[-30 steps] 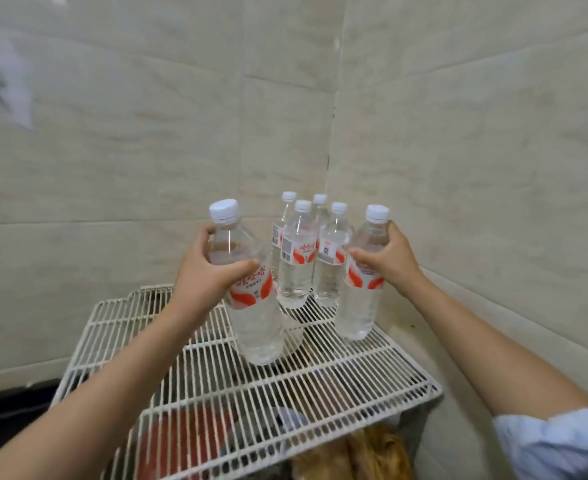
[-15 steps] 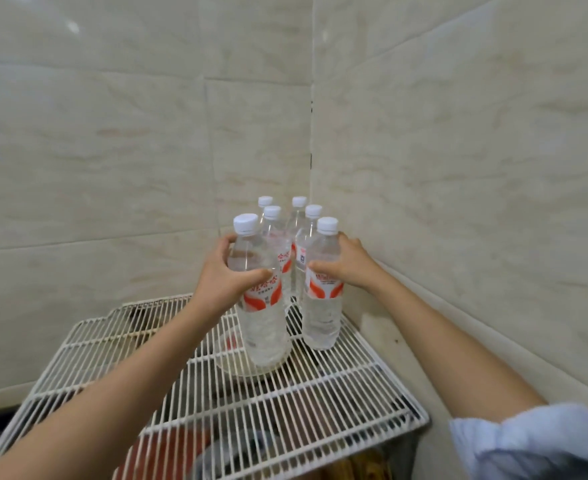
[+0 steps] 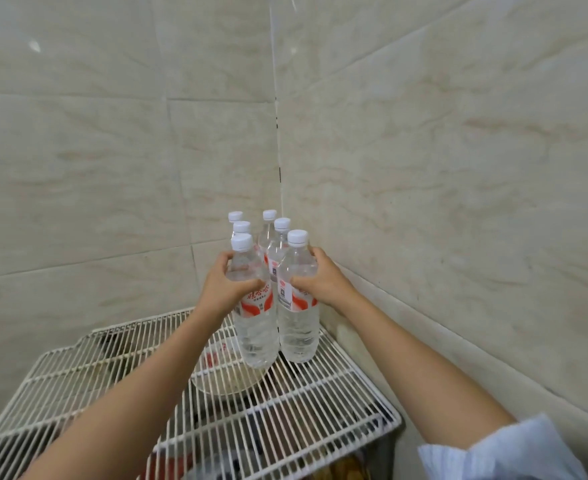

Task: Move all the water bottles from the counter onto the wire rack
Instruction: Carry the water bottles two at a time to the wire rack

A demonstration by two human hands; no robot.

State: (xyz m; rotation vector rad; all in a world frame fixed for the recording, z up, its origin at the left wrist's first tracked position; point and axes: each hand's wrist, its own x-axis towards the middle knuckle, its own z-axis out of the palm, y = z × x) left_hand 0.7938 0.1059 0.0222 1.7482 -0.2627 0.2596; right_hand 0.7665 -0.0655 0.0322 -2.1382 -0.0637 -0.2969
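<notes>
Bottles: four stand in the rack (image 3: 372, 396) corner, left hand (image 3: 224, 289) and right hand (image 3: 323, 282) each gripping one more; counter unseen.

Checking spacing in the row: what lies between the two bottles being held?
Nothing: in the head view the left-hand bottle and right-hand bottle stand side by side on the wire rack; only a back bottle's label shows through the gap.
</notes>
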